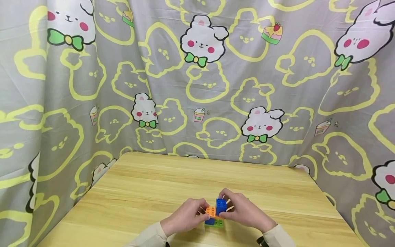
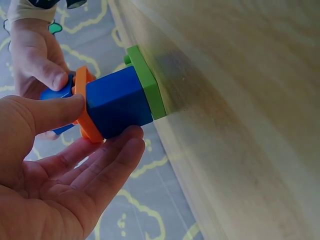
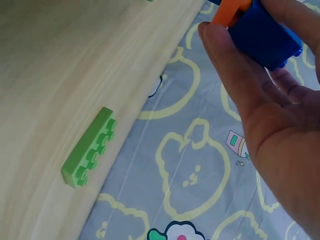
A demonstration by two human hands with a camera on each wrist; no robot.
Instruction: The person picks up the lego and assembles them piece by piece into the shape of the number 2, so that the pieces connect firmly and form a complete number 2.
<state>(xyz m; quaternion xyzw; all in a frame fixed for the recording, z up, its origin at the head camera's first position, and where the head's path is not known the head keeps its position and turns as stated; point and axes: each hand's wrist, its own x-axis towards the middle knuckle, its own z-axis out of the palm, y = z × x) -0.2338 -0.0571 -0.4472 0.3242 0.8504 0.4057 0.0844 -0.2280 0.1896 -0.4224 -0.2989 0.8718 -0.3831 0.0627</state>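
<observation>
left hand: from my remote seat i see the left hand (image 1: 186, 215) clamped on the orange piece (image 1: 211, 210), thumb on its near side and fingers beyond; i read this as steadying the stack.
right hand: the right hand (image 1: 243, 210) pinches the upper blue block (image 1: 220, 207), thumb near, fingers far; holding it by the sides leaves its studs bare, probably for straight downward pressure.
upper blue block: over the right part of the orange piece, whose studs show to its left; i cannot tell from my views whether it is fully seated.
orange piece: on top of the lower blue block (image 2: 119, 101) and reaching out to its right; that overhang is likely why both hands work so close together, one bracing each side.
lower blue block: on the left part of the green base (image 1: 219, 223), with green studs showing to its right.
green base: it appears to rest on the wooden table (image 1: 166, 181), which would give the stack firm backing.
loose green block: my right wrist view shows a loose green block (image 3: 88, 148) on the table, studs up, apart from the stack and touched by neither hand.
backdrop: a patterned curtain (image 1: 172, 89) stands beyond the table's far edge and along both sides.
</observation>
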